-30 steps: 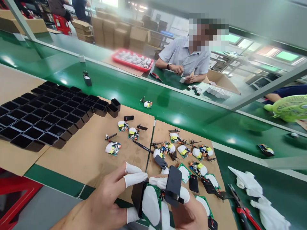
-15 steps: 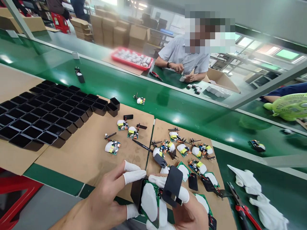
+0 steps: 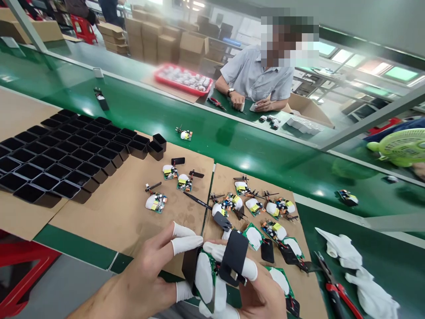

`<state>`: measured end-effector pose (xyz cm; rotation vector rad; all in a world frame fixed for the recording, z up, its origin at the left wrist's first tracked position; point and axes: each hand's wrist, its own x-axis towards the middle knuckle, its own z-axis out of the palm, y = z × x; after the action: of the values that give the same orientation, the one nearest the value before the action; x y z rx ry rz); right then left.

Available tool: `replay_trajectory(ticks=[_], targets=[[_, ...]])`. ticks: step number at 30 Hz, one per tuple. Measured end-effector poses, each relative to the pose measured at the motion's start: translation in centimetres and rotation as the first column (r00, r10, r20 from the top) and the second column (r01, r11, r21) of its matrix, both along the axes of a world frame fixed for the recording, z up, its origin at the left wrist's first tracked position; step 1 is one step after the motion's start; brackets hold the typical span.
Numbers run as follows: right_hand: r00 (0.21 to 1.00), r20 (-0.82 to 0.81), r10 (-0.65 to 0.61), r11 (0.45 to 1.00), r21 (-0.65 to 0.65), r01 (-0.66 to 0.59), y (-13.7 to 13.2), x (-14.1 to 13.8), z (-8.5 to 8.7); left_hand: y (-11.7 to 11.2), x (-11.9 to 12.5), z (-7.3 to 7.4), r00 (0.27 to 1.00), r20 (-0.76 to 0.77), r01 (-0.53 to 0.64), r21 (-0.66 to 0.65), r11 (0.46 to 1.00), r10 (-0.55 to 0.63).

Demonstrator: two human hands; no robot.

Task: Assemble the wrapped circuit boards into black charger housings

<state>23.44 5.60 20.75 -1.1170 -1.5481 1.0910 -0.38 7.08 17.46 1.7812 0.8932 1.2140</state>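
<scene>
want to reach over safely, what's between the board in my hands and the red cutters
Head view: a green circuit board with a white pad and a black part, both on brown cardboard.

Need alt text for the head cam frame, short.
The left hand grips a green circuit board with a white pad, the right hand a flat black plastic cover; both wear white finger cots. More boards lie on brown cardboard beside rows of open black plastic shells and a green conveyor belt.

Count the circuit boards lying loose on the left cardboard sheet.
3 boards: two side by side near the sheet's right edge, one nearer, to their left. The left hand may hide others.
</scene>
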Motion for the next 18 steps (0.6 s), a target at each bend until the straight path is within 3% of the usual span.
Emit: replay_trajectory(ticks=[10, 15, 18], targets=[[0.998, 0.067, 0.016, 0.998, 0.054, -0.019, -0.2, -0.5, -0.1, -0.2, 0.0, -0.4, 1.000, 0.017, -0.015, 0.038, 0.999, 0.015], [0.978, -0.149, -0.150, 0.989, -0.032, 0.146, -1.3, 0.4, -1.6, -0.4, -0.4, -0.4, 0.998, -0.028, -0.051, 0.023, 0.998, 0.052], [0.977, -0.177, -0.118, 0.993, -0.010, 0.118, -1.4, 0.9, -1.3, -0.5, -0.3, -0.6, 0.998, -0.023, -0.057, -0.004, 0.998, 0.057]])
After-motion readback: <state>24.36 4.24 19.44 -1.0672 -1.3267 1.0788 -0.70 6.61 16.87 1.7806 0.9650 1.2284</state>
